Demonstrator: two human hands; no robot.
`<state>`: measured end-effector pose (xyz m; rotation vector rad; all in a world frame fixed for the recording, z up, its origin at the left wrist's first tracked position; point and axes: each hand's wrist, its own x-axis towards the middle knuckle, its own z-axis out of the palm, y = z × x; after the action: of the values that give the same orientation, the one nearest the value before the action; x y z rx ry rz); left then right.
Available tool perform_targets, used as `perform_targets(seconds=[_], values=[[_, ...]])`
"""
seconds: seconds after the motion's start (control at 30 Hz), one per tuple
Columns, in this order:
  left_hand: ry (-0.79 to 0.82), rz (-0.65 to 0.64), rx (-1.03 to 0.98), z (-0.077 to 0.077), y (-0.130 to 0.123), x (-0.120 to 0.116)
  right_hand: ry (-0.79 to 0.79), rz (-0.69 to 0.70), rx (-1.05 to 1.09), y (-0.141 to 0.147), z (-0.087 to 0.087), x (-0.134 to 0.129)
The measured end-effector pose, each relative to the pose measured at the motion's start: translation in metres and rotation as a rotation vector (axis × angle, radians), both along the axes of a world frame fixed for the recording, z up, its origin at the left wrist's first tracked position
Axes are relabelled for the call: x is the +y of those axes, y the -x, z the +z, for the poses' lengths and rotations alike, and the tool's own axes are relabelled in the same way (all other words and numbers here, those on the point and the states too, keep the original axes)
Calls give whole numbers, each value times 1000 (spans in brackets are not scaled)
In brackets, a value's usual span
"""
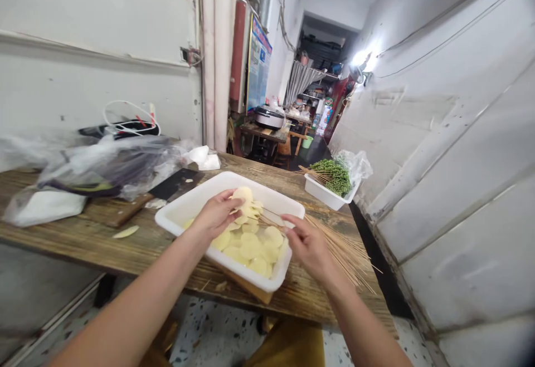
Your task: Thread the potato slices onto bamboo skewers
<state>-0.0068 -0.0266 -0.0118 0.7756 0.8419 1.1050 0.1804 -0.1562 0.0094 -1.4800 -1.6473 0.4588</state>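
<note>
Over a white plastic tub [190, 194], my left hand [219, 211] is closed on a few thin potato slices [243, 194]. My right hand [307, 241] pinches a thin bamboo skewer [272, 212], whose far end reaches the slices in my left hand. Many more pale yellow potato slices [251, 247] lie in the tub below. To the right of the tub, close to my right hand, a fanned bundle of bamboo skewers [340, 244] rests on the wooden table [267, 177].
A cleaver [171, 186], a stray slice [126, 232] and plastic bags [104, 161] lie at the left. Behind the skewers stands a white tub [324, 193] with skewered green pieces [334, 175]. A rice-cooker-like appliance [270, 117] sits on a farther table.
</note>
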Motion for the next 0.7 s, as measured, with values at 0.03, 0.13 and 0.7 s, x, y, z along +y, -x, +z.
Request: perform_targets(seconds=[0.03, 0.13, 0.7], values=[[-1, 21, -32, 0, 1, 1, -9, 58, -7, 13, 1, 4], [-34, 64, -121, 1, 3, 4, -16, 144, -49, 36, -6, 18], [-162, 179, -65, 0, 1, 4, -86, 58, 49, 45, -30, 29]])
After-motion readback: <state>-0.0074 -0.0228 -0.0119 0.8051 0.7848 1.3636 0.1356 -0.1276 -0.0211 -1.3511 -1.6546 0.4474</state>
